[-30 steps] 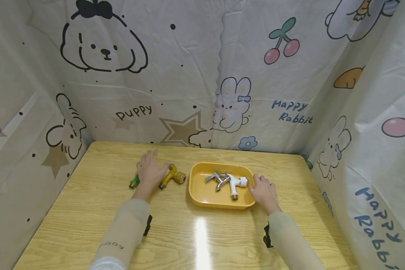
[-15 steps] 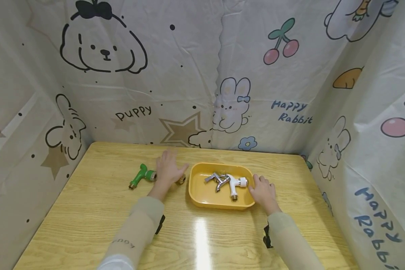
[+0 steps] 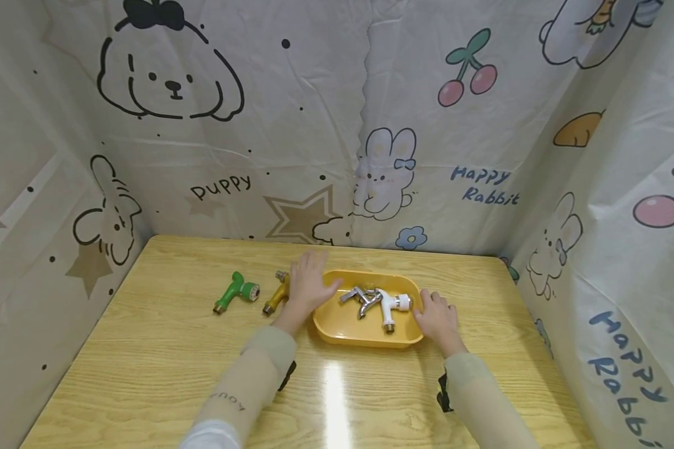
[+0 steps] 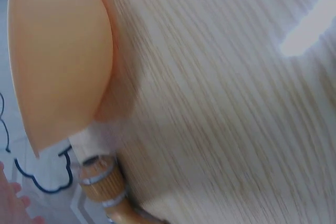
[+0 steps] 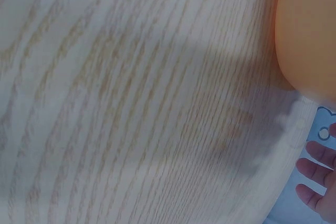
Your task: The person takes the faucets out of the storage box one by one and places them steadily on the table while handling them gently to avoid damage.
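Observation:
A yellow tray (image 3: 328, 330) holds a chrome faucet (image 3: 365, 302) and a white faucet (image 3: 393, 305). My left hand (image 3: 307, 285), fingers spread and holding nothing, is over the tray's left end. It partly hides a yellow faucet (image 3: 275, 298) on the table; that faucet's ribbed knob (image 4: 102, 179) shows in the left wrist view. My right hand (image 3: 439, 319) rests at the tray's right rim, thumb side against it. Its fingers (image 5: 315, 174) look relaxed and spread in the right wrist view. Farther left lies a green faucet (image 3: 234, 293).
The wooden table (image 3: 163, 349) runs back to a printed curtain (image 3: 292, 143) with cartoon drawings, which also hangs at both sides. A bright light reflection lies on the tabletop in front of the tray.
My left hand has moved right, from above the green faucet, past the yellow one, to the tray's left end. The right hand, the tray and the faucets have not visibly moved.

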Motion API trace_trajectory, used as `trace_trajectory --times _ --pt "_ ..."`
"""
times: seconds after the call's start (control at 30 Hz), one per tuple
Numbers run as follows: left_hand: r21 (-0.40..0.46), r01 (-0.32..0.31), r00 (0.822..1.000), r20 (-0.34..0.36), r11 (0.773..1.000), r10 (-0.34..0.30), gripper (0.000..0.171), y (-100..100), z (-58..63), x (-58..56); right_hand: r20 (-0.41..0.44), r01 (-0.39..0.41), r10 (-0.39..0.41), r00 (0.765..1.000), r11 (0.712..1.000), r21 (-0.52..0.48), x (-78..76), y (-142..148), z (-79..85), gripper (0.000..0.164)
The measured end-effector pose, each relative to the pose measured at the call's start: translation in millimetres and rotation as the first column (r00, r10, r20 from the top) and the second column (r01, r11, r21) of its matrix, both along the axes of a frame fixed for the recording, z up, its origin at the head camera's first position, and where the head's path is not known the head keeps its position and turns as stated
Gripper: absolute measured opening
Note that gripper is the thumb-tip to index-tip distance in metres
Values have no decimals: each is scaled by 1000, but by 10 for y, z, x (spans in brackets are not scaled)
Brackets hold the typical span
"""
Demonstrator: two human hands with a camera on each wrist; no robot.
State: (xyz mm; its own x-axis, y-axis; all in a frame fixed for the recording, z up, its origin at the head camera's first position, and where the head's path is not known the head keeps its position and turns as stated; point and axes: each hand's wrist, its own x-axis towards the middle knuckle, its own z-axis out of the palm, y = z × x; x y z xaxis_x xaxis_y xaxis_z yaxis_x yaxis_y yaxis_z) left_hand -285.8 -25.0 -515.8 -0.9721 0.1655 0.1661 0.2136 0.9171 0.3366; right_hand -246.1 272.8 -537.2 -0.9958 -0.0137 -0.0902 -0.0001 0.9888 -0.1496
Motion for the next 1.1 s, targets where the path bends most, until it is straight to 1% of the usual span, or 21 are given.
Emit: trace_trajectory --times 0.33,0.5,0.57,0.73,0.87,1.1 --pt "-64 82 996 32 995 -81 76 292 35 68 -1 1 -1 1000 1000 8 -4 -8 15 47" --pt "-90 118 993 39 989 -115 74 397 -19 105 -1 0 0 1000 1000 4 -4 -12 21 47" --pt "-104 136 991 30 985 -134 74 433 -53 114 -2 2 -2 1000 1000 4 -3 -12 20 46" --pt "-114 180 984 16 977 -180 73 503 -81 158 2 1 -1 1000 1000 4 -7 -6 26 46" --pt "-126 191 981 55 974 -185 72 549 -120 185 9 2 -2 1000 1000 5 -9 -7 32 47" --pt "-116 178 978 131 977 -163 71 610 -186 187 12 5 -5 1000 1000 0 6 -12 28 47"
